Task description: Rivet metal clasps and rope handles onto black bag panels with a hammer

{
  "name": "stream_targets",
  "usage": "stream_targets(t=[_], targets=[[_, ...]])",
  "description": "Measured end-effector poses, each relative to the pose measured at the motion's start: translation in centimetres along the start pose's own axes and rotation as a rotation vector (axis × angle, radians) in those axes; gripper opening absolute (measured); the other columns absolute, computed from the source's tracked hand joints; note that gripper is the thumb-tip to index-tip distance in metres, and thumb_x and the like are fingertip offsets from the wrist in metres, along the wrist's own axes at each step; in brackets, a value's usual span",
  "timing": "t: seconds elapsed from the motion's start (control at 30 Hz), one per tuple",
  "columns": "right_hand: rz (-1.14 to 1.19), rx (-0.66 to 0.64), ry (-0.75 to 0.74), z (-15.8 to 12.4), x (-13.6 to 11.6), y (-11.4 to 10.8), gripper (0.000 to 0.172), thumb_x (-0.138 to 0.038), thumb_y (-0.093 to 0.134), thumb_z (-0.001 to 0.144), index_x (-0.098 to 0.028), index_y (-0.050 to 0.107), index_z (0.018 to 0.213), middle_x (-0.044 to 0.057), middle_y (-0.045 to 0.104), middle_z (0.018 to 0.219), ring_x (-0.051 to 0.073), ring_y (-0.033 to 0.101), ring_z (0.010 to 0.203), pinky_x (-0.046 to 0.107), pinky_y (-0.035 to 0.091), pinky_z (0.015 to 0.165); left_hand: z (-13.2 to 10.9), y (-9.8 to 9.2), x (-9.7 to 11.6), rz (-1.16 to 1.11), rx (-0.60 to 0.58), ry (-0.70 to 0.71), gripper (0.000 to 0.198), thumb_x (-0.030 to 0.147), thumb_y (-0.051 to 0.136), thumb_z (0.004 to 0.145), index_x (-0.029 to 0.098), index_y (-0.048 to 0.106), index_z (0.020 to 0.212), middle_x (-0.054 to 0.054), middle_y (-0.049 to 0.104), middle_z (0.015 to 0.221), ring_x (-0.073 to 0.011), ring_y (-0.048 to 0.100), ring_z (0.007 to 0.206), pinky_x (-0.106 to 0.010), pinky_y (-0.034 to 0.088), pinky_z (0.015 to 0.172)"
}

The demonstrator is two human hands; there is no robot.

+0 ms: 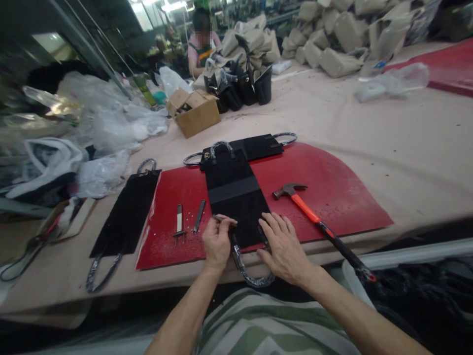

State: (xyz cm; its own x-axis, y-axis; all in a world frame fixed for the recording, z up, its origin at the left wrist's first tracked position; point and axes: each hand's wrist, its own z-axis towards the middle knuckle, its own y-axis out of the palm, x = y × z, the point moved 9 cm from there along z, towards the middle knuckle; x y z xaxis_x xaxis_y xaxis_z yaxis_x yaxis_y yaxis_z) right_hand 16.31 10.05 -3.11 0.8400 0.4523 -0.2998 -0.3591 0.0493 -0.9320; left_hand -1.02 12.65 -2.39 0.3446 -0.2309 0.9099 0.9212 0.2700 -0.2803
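A black bag panel (236, 177) lies lengthwise before me, with a plastic-wrapped handle at each end. The near handle (248, 276) loops over the table edge between my hands. My left hand (216, 242) pinches a thin dark metal tool (223, 219) at the panel's lower left edge; its exact kind is unclear. Fingers stretched out, my right hand (283, 244) rests flat on the panel's lower right corner. To the right lies a claw hammer (305, 207) with an orange and black handle. Left of the panel are a pronged metal tool (180, 222) and a narrow metal strip (199, 216).
Under the work is a red board (332, 187) on a cloth-covered table (369, 133). Other black panels lie left (129, 212) and behind (258, 148). A cardboard box (197, 116), black bags (240, 88) and beige bags (332, 39) stand farther back, near a person (201, 47).
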Motion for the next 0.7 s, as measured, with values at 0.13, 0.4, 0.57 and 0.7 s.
stream_targets(t=[0.13, 0.4, 0.57, 0.7], targets=[[-0.042, 0.025, 0.105, -0.5, 0.2, -1.6, 0.075, -0.027, 0.073, 0.079, -0.006, 0.042, 0.145, 0.021, 0.038, 0.151, 0.038, 0.036, 0.136, 0.053, 0.031, 0.112, 1.6, -1.7, -0.5, 0.094, 0.096, -0.091, 0.018, 0.034, 0.057, 0.094, 0.017, 0.062, 0.096, -0.002, 0.069, 0.080, -0.0157, 0.069, 0.074, -0.025, 0.055, 0.072], [0.004, -0.217, 0.507, -3.5, 1.7, -0.4, 0.020, -0.031, 0.059, 0.094, -0.013, 0.056, 0.104, 0.010, 0.065, 0.079, 0.028, 0.064, 0.072, 0.035, 0.041, 0.064, 5.4, -3.8, -0.5, 1.018, -0.025, -0.152, 0.014, 0.031, 0.062, 0.093, 0.019, 0.067, 0.101, -0.006, 0.072, 0.087, -0.0264, 0.070, 0.083, -0.032, 0.048, 0.072], [0.549, -0.139, 0.591, -5.0, 2.5, 1.7, 0.023, -0.038, 0.042, 0.094, -0.020, 0.051, 0.083, 0.002, 0.055, 0.063, 0.019, 0.054, 0.058, 0.029, 0.035, 0.055, 5.4, -3.0, -0.3, 1.239, -0.136, -0.163, 0.019, 0.031, 0.054, 0.098, 0.016, 0.066, 0.102, -0.009, 0.068, 0.100, -0.0277, 0.069, 0.084, -0.034, 0.049, 0.069], [0.903, -0.025, 0.642, -6.1, 4.1, 1.5, 0.046, -0.062, 0.042, 0.092, -0.019, 0.056, 0.083, -0.002, 0.048, 0.060, 0.015, 0.046, 0.052, 0.026, 0.037, 0.051, 5.2, -3.0, -0.8, 1.202, -0.156, -0.164, 0.019, 0.027, 0.051, 0.099, 0.015, 0.066, 0.099, -0.010, 0.065, 0.099, -0.0271, 0.068, 0.083, -0.034, 0.051, 0.068]])
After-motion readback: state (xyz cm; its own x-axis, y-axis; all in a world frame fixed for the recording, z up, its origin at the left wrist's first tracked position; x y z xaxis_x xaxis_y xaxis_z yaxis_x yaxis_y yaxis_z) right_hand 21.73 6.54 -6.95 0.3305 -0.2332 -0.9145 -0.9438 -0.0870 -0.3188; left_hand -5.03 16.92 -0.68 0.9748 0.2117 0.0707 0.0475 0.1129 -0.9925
